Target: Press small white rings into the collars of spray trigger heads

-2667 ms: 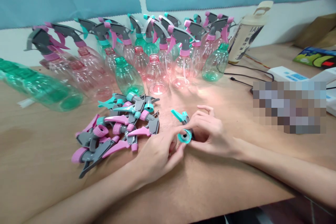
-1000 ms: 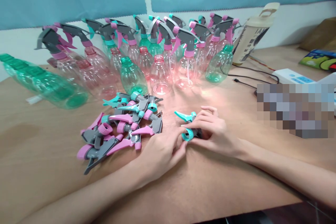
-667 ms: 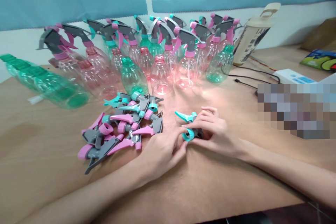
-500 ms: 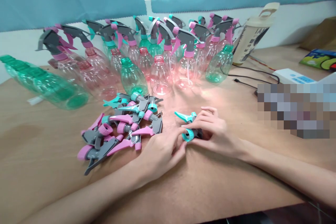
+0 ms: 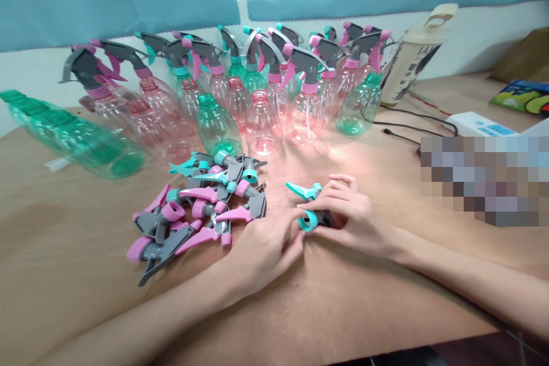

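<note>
The right hand point(image 5: 345, 213) is closed around the body of the sprayer point(image 5: 323, 218). The left hand point(image 5: 263, 246) pinches the rim of its collar point(image 5: 307, 221) between thumb and index finger. Lever point(image 5: 300, 190): beyond the collar. Pile point(image 5: 201, 193) of spray heads: left of the grip, on the table point(image 5: 309, 303). Bottles point(image 5: 260, 126): beyond the grip, some with heads fitted.

On the right of the wooden worktop point(image 5: 386, 309) I see a tall cream plastic shaker bottle with dark print point(image 5: 414, 63), a thin black cable point(image 5: 412, 126) and a white box with blue markings point(image 5: 482, 124).
</note>
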{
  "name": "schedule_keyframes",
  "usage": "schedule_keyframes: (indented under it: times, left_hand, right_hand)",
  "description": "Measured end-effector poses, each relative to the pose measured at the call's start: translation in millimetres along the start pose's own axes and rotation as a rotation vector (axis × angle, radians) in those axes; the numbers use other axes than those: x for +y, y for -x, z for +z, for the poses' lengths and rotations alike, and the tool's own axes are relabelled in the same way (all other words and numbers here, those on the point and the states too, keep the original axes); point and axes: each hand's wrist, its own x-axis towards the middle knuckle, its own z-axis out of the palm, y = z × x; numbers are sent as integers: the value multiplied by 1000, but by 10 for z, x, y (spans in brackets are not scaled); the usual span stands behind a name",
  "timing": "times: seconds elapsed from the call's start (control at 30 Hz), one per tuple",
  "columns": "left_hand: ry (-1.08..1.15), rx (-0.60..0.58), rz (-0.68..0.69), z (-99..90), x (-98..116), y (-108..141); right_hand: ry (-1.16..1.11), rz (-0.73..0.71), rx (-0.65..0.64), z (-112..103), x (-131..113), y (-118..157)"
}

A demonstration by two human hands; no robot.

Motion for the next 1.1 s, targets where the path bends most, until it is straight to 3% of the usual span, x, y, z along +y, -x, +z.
schedule_keyframes:
  times: [0.63, 1.1]
  left_hand:
    - [22, -6, -26, -34, 17, -27]
    - [-132, 221, 83, 8, 3, -7]
  right_hand:
    - [-5, 2, 6, -7, -31, -17]
    - [-25, -39, 14, 8, -68, -28]
